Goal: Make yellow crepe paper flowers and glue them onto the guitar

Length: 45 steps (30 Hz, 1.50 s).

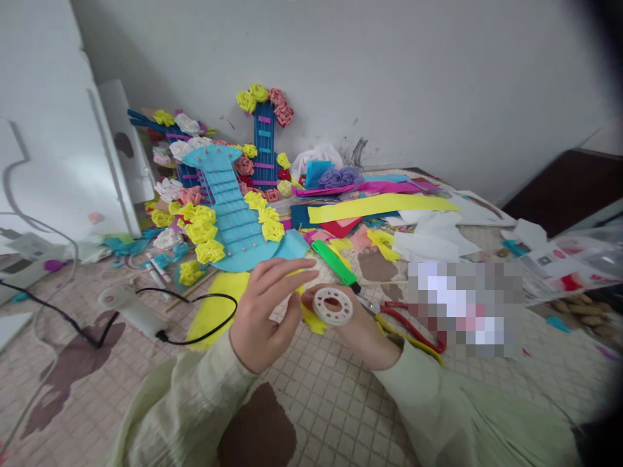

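Observation:
My right hand [363, 327] grips a white tape roll [333, 305] with a piece of yellow paper [313, 319] beneath it. My left hand [265, 311] is beside it, with the thumb and fingers pinched at the edge of the roll and the yellow paper. Both hands hover above the patterned floor mat [311, 389]. Just beyond them lie a green marker [335, 262], red-handled scissors [409, 321] and a yellow sheet [214, 305].
A blue paper model [233, 214] trimmed with yellow, pink and white paper flowers stands by the wall. Coloured paper strips and scraps [379, 204] spread to the right. A white glue gun [131, 308] with a black cord lies at left. Packets [574, 266] lie at far right.

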Each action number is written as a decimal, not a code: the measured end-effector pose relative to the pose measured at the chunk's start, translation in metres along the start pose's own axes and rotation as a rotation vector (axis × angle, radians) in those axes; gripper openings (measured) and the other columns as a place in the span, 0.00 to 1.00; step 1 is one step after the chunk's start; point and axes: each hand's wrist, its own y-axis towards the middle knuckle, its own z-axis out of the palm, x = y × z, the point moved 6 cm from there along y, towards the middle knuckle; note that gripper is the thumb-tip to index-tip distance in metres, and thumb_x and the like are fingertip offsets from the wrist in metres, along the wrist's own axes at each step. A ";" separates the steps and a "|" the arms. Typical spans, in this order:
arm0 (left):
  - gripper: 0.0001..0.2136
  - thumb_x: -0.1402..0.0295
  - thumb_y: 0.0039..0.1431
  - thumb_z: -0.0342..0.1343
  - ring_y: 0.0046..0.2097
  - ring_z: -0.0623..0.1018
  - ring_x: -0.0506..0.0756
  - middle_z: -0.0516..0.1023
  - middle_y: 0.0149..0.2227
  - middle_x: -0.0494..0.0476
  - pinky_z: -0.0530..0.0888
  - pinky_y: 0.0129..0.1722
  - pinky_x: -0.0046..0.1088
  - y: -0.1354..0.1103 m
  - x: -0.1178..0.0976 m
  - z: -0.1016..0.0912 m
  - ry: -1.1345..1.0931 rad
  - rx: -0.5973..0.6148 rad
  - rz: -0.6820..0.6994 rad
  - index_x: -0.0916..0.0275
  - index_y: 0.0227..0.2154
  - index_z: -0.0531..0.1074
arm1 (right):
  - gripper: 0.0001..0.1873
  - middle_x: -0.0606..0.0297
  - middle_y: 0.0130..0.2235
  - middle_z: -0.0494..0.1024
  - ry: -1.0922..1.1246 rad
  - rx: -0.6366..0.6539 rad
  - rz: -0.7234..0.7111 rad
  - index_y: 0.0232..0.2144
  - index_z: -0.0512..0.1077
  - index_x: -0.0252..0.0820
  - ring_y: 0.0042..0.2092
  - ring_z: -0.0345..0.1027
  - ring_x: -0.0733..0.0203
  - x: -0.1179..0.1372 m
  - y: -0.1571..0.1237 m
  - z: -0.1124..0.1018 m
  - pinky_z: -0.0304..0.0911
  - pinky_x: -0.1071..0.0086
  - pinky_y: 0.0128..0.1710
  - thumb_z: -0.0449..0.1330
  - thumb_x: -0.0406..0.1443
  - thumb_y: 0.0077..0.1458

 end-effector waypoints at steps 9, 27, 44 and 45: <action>0.06 0.66 0.53 0.48 0.29 0.67 0.50 0.66 0.26 0.51 0.64 0.27 0.27 -0.014 0.055 0.018 -0.204 -0.007 -0.580 0.63 0.26 0.64 | 0.08 0.65 0.27 0.73 0.217 -0.045 0.039 0.25 0.71 0.43 0.29 0.66 0.61 -0.010 -0.001 -0.003 0.63 0.69 0.27 0.57 0.41 0.48; 0.12 0.62 0.49 0.54 0.20 0.67 0.46 0.65 0.17 0.47 0.66 0.19 0.21 -0.020 0.059 0.034 -0.526 0.008 -0.785 0.65 0.19 0.66 | 0.07 0.64 0.29 0.75 0.386 0.035 0.194 0.24 0.71 0.44 0.31 0.68 0.60 -0.001 0.000 0.011 0.65 0.67 0.30 0.58 0.40 0.46; 0.10 0.64 0.48 0.55 0.22 0.69 0.47 0.69 0.20 0.48 0.69 0.22 0.23 -0.024 0.066 0.033 -0.706 -0.065 -0.877 0.66 0.22 0.68 | 0.19 0.66 0.40 0.69 0.375 0.012 0.130 0.40 0.67 0.48 0.37 0.65 0.65 -0.001 -0.001 0.007 0.63 0.73 0.32 0.63 0.40 0.43; 0.09 0.64 0.48 0.55 0.23 0.70 0.48 0.70 0.20 0.49 0.69 0.22 0.23 -0.024 0.066 0.034 -0.717 -0.065 -0.887 0.66 0.22 0.68 | 0.18 0.65 0.40 0.69 0.369 -0.005 0.134 0.39 0.67 0.47 0.36 0.65 0.66 -0.002 -0.001 0.006 0.63 0.74 0.30 0.63 0.41 0.43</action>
